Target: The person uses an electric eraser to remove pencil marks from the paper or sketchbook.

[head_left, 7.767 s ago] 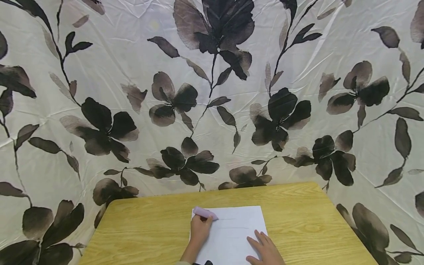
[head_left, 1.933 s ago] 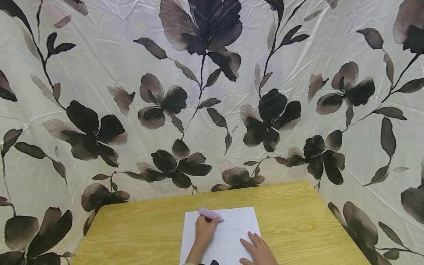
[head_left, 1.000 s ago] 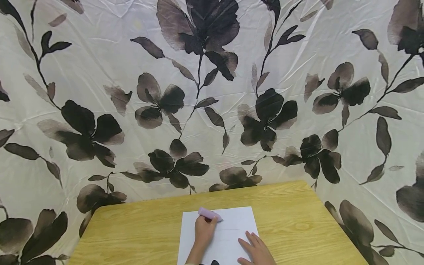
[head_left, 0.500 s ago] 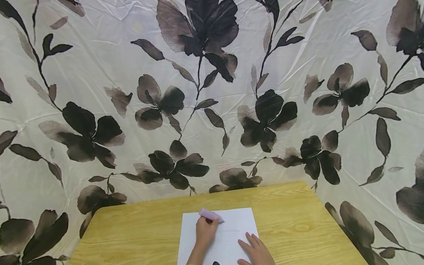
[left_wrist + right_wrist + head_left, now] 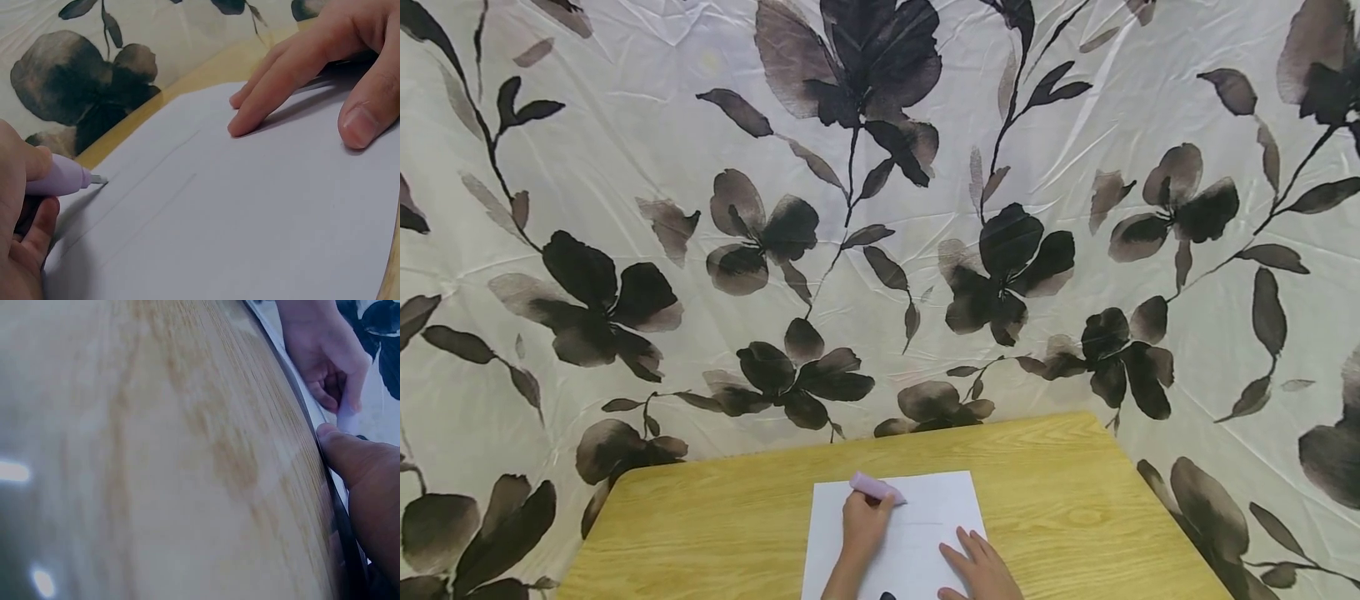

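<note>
Left hand (image 5: 863, 531) and the lilac pen (image 5: 872, 485) it's pinching now sit further in from the left edge of the paper sheet (image 5: 917, 575) than in the oldest head shot; compared with half a second ago, basically no change. Head view: right hand (image 5: 982, 568) lies on the paper, fingers apart, gripping nothing. Yellow table (image 5: 1060, 500) underneath, floral cloth (image 5: 917, 325) beyond both hands. Some black thing (image 5: 887, 596) pokes in between the wrists, no clue what.

Left wrist view: pen tip is at the sheet just ahead of the left hand, with two faint lines (image 5: 156, 212) running toward the right hand's side. So at least those are done, I'd say; the paper nearer the person looks unmarked, and I can't tell how much is left.

Right wrist view: mostly bare table, right thumb by the paper's edge, left hand and pen past it.
</note>
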`<state>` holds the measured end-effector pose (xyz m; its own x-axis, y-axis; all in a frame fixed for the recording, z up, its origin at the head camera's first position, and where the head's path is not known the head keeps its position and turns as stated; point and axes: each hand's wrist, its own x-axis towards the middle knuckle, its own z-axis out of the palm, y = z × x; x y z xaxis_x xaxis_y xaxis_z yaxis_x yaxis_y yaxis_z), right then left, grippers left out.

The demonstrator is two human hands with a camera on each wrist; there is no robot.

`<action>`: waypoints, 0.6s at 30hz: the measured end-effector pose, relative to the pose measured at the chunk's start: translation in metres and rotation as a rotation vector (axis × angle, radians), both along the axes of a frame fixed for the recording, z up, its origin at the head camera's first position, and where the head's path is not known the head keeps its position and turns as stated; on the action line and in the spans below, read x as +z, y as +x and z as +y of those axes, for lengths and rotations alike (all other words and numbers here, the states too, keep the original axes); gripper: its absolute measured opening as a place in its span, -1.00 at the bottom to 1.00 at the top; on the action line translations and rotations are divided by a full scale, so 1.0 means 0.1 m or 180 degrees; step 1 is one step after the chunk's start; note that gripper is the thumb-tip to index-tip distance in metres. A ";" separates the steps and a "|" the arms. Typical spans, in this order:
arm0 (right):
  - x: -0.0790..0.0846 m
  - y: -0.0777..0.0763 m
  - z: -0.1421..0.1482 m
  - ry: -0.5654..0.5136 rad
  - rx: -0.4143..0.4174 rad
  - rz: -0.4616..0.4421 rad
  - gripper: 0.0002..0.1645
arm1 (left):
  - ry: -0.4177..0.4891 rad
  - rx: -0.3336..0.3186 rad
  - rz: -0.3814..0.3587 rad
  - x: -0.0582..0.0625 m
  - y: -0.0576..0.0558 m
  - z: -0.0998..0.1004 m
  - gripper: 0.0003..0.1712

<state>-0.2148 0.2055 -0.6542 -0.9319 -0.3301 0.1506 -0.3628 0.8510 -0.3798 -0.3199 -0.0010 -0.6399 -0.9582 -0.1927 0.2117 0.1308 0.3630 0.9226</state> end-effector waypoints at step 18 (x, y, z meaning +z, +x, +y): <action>-0.06 -0.02 0.03 0.0086 -0.0018 0.0140 -0.21 | -0.0013 -0.0189 -0.0018 0.02 -0.02 0.05 -0.78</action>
<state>-0.2165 0.2084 -0.6598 -0.9264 -0.3293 0.1825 -0.3738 0.8628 -0.3403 -0.3214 0.0038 -0.6380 -0.9691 -0.1346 0.2069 0.1470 0.3586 0.9218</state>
